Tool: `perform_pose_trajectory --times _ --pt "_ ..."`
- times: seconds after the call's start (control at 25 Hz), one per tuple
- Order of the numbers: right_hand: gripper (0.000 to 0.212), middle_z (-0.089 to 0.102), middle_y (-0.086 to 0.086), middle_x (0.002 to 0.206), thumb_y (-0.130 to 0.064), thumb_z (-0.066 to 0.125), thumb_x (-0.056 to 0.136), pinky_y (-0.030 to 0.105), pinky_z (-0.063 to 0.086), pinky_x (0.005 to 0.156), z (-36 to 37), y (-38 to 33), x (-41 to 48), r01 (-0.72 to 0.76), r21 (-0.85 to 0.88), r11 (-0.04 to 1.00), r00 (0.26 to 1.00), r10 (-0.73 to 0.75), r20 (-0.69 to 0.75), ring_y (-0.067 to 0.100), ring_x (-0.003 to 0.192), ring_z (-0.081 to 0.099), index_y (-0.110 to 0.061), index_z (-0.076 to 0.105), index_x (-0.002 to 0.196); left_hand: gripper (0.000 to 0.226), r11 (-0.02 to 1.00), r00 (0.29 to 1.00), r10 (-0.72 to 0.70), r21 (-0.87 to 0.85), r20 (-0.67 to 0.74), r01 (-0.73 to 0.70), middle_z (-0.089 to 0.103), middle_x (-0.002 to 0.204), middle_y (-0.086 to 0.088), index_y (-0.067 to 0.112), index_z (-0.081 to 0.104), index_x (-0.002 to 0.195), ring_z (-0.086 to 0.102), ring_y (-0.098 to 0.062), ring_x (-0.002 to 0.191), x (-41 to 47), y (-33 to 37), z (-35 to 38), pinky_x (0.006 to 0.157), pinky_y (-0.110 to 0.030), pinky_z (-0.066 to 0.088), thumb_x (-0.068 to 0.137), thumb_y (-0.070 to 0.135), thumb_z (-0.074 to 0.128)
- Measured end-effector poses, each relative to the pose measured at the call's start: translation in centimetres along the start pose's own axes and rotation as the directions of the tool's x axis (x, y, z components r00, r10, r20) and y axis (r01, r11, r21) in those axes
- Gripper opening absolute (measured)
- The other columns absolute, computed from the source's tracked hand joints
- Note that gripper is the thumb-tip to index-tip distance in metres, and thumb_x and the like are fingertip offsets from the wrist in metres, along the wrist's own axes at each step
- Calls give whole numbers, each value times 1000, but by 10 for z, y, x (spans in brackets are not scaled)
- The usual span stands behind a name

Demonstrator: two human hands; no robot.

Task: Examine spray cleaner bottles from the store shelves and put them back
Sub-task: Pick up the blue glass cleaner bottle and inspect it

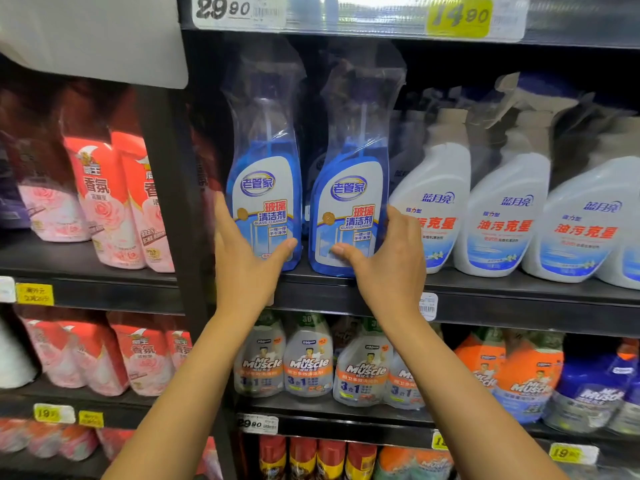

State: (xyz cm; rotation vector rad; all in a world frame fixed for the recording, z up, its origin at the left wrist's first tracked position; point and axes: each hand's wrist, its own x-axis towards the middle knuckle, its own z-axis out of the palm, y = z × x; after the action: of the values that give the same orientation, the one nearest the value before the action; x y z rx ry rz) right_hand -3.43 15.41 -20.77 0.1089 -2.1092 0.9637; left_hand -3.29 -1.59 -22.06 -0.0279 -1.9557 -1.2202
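Note:
Two blue glass-cleaner spray bottles in clear plastic wrap stand side by side on the dark shelf [502,292]. My left hand [242,268] holds the left glass-cleaner bottle [263,202] low down, with its fingers along the bottle's left side and its thumb across the front. My right hand [388,268] grips the right glass-cleaner bottle [349,209], thumb on the label's lower edge and fingers curled round the right side. Both bottles are upright with their bases on the shelf. Their trigger heads are blurred under the wrap.
White degreaser spray bottles [433,209] crowd the shelf just right of my right hand. A dark upright post [173,202] stands left of my left hand, with pink refill pouches [104,209] beyond it. Mr Muscle bottles [308,362] fill the shelf below. The upper shelf edge with price tags [459,15] hangs close overhead.

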Motion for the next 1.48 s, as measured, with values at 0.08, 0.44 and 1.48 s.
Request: perform_pose_trajectory --times 0.08,0.44,1.48 --pt "78 50 7 118 -44 82 68 25 37 74 3 -2 1 19 -49 999 1000 -19 -13 21 107 49 -10 47 129 109 995 996 -84 -46 31 86 37 147 -6 16 20 148 38 -19 135 11 -8 -3 110 -32 34 63 25 88" --pt "89 55 10 122 -52 76 72 35 45 76 12 -1 -1 36 -169 985 999 -42 -31 26 112 51 -9 38 140 83 989 997 -80 -123 22 82 48 97 29 28 31 113 54 26 79 9 -8 -6 62 3 42 56 28 91" --pt "42 69 -14 115 -35 72 77 15 52 78 -86 -3 -109 -394 613 685 729 -173 662 6 105 66 -38 63 118 61 604 872 -116 -663 475 442 68 119 -9 29 59 122 66 -30 106 -135 35 -49 81 -40 57 66 15 80"
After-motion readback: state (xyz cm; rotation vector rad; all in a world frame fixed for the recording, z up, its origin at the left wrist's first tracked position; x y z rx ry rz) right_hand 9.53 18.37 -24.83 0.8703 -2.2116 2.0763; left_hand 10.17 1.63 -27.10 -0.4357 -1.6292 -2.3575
